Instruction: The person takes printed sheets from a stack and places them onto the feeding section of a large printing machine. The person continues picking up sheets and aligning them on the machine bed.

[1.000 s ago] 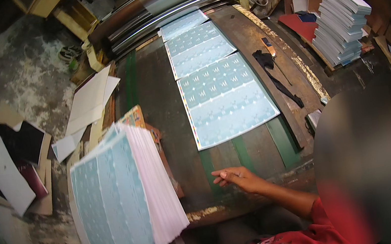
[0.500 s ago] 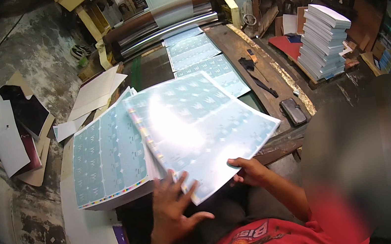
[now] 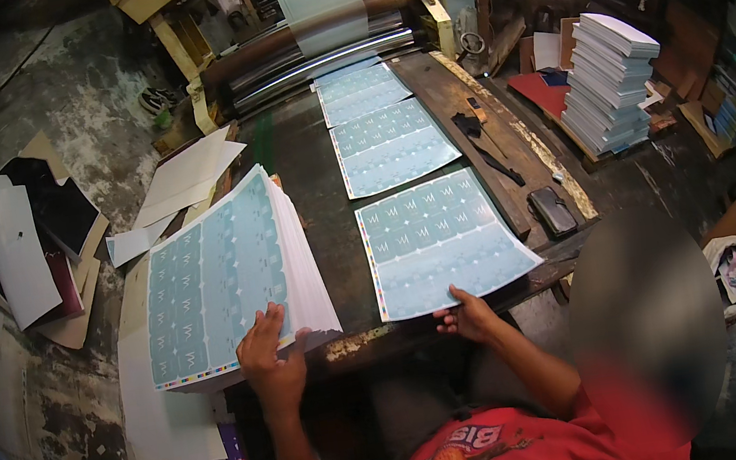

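Observation:
My right hand (image 3: 471, 317) pinches the near edge of a pale teal printed sheet (image 3: 437, 237), thumb on top and fingers underneath. That sheet lies nearly flat at the near end of the machine's bed. My left hand (image 3: 272, 361) rests its spread fingers on the near right corner of a thick stack of matching printed sheets (image 3: 219, 274). Beyond the held sheet, a second printed sheet (image 3: 396, 146) lies on the bed. A third sheet (image 3: 364, 92) is farther off, near the rollers.
A machine with metal rollers (image 3: 321, 62) and a hanging clear film (image 3: 319, 1) stands at the far end. On the right are a black case (image 3: 552, 210), a dark strap (image 3: 494, 156) and a tall paper pile (image 3: 608, 83). Loose white sheets (image 3: 182, 176) lie behind the stack.
The top sheet has swung right off the stack and come down onto the bed, in my right hand. My left hand has moved left onto the stack. The sheets ahead have shifted slightly.

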